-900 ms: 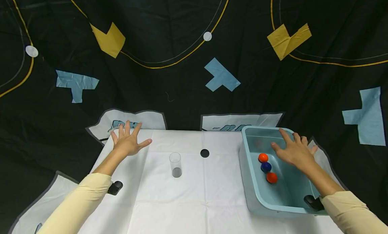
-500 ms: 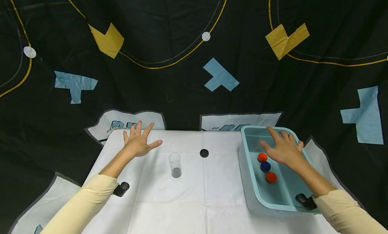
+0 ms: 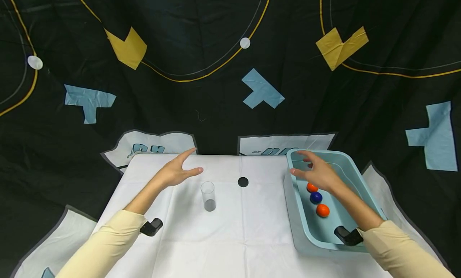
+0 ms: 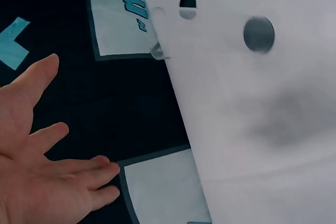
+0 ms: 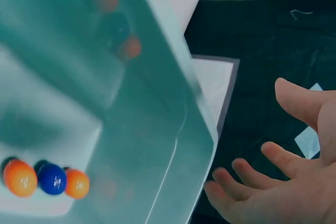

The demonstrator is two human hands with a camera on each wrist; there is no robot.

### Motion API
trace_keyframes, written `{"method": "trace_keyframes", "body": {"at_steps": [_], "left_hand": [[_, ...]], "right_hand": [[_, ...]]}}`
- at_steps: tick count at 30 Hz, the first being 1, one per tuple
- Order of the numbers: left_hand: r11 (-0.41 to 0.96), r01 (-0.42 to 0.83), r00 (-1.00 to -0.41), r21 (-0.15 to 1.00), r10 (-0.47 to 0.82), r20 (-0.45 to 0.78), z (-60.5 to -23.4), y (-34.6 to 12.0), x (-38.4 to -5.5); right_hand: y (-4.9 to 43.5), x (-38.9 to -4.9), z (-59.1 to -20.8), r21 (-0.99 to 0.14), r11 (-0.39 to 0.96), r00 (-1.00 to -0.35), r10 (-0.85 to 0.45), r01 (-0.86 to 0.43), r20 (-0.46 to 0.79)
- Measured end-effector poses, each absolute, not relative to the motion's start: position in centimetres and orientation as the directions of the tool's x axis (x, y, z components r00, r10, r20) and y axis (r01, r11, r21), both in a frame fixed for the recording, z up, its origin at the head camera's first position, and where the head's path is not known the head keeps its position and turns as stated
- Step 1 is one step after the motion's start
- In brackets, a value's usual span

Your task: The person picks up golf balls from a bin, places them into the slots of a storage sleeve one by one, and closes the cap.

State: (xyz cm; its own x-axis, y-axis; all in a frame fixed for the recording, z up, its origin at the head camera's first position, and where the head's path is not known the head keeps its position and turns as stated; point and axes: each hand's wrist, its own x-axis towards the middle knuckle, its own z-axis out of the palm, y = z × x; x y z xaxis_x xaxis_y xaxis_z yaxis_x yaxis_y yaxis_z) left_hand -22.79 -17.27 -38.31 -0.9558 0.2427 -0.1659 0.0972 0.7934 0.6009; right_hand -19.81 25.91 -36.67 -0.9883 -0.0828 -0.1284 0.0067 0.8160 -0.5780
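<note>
In the head view my left hand (image 3: 174, 173) hovers over the back left of the white table, thumb and fingers apart, holding nothing. To its right a clear glass (image 3: 208, 196) stands upright. My right hand (image 3: 318, 174) hangs over the back left part of a light blue bin (image 3: 299, 246), its fingers loosely bent and spread from the thumb, with nothing in them. Below it on the bin floor lie an orange ball (image 3: 323, 210), a dark blue ball (image 3: 315, 197) and a second orange ball (image 3: 311, 187), in a row. The right wrist view shows these balls too.
The white table (image 3: 223, 254) carries a black round spot (image 3: 243, 182) right of the glass. Behind the table hangs a black cloth (image 3: 216, 110) with blue and yellow patches. A black wrist device (image 3: 151, 227) sits at my left cuff, another (image 3: 347, 235) at my right.
Both hands have moved inward, the left hand to the right toward the glass and the right hand to the left across the bin. The glass and balls stay in place.
</note>
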Motion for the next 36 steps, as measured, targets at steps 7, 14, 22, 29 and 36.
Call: {"method": "trace_keyframes", "body": {"at_steps": [7,14,22,29,36], "left_hand": [[0.69,0.007,-0.952,0.723,0.225,-0.205,-39.2,-17.1,-22.7],[0.588,-0.127,-0.912,0.799,0.247,-0.327,-41.8,-17.4,-22.5],[0.496,-0.176,-0.921,0.85,0.223,-0.321,-45.7,-17.9,-22.2],[0.585,-0.149,-0.944,0.797,0.157,-0.291,-49.0,-17.3,-21.4],[0.537,-0.152,-0.96,0.83,0.12,-0.253,-51.5,-16.0,-21.0]], "right_hand": [[25.0,-19.9,-36.7,-0.676,0.734,-0.981,-0.072,0.069,-0.178],[24.3,-20.2,-36.9,-0.73,0.677,-0.975,-0.085,0.096,-0.206],[23.4,-20.3,-37.2,-0.734,0.667,-0.963,-0.095,0.125,-0.251],[22.8,-20.7,-37.8,-0.74,0.659,-0.96,-0.101,0.133,-0.262],[22.1,-20.9,-38.4,-0.75,0.646,-0.961,-0.089,0.146,-0.263]]}}
